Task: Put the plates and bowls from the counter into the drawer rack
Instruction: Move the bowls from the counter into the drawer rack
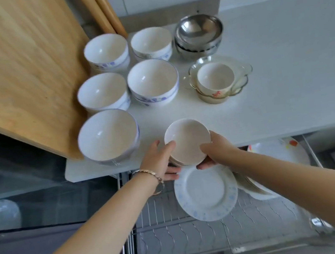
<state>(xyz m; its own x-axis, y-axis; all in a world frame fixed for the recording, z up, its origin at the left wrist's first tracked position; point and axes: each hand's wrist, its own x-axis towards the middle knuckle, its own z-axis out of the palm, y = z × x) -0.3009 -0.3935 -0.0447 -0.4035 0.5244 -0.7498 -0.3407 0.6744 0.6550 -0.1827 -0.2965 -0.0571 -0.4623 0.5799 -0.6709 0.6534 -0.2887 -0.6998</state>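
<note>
A small stack of white saucers point(187, 140) is held at the counter's front edge, over the open drawer. My left hand point(158, 161) grips its left side and my right hand point(216, 149) grips its right side. Below them the wire drawer rack point(178, 230) holds a white plate with blue dots point(206, 193) and more plates point(276, 153) leaning at the right. On the white counter point(287, 86) stand several white bowls with blue flowers point(153, 83), some stacked, a stack of steel bowls point(199, 34), and a white cup in glass dishes point(217, 79).
A large wooden cutting board point(16, 67) leans at the left, close to the bowls. Wooden rolling pins point(99, 8) stand at the back. A dark glass hob point(31, 203) lies to the left of the drawer.
</note>
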